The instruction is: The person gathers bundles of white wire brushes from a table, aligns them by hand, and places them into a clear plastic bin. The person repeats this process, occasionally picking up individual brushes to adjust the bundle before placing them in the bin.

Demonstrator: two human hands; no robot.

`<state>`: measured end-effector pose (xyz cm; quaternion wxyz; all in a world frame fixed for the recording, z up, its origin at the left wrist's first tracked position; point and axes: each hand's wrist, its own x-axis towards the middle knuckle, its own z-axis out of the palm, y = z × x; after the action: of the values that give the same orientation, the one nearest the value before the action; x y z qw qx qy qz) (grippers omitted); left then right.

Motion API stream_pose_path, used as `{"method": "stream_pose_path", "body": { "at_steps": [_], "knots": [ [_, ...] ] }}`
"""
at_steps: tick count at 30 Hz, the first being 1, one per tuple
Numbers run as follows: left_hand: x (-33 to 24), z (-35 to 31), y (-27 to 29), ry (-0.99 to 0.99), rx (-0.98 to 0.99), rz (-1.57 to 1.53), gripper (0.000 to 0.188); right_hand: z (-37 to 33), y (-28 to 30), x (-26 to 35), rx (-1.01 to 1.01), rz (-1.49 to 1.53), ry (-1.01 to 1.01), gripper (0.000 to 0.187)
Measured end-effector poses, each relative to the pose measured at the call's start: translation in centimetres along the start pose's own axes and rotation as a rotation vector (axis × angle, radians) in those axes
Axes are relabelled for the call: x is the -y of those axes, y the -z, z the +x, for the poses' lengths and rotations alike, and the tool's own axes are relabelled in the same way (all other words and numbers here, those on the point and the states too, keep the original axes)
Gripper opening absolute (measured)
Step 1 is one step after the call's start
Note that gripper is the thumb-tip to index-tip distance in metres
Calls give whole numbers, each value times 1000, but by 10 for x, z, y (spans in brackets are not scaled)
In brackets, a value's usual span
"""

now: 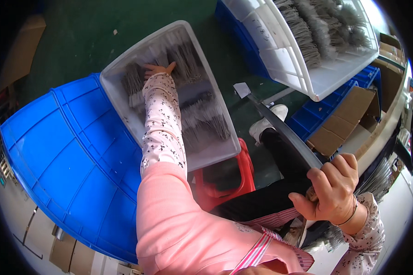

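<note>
My left hand [158, 69] reaches down into a white plastic tub [218, 98]. Its fingers are spread over bundles of thin grey wire pieces [181, 57] with looped ends, some under clear plastic. More wire bundles [206, 121] lie in the tub's nearer half. On the right, my right hand [328, 190] is closed at the upper end of a grey metal bar [291, 140] that runs down toward the floor. Something brownish shows by its thumb, but what the fingers grip is mostly hidden.
Left of the tub stands a large blue plastic bin [73, 160]. A red stool [246, 172] shows beneath the tub. At the upper right, another white tub [303, 80] full of wire bundles rests on a blue crate [243, 43]. An open cardboard box [342, 121] lies below it.
</note>
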<state>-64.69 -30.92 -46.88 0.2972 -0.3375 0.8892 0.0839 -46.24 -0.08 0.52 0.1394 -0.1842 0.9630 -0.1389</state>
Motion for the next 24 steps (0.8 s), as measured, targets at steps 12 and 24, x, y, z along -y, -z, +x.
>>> {"method": "stream_pose_path", "body": {
  "at_steps": [12,24],
  "knots": [
    [46,-23,18,-185,-152,-398,126,-5,-6,-1,-152,19,23,37],
    [210,-281,-83,-321,-466,-510,49,-28,-15,-5,-258,-27,22,40]
  ]
}}
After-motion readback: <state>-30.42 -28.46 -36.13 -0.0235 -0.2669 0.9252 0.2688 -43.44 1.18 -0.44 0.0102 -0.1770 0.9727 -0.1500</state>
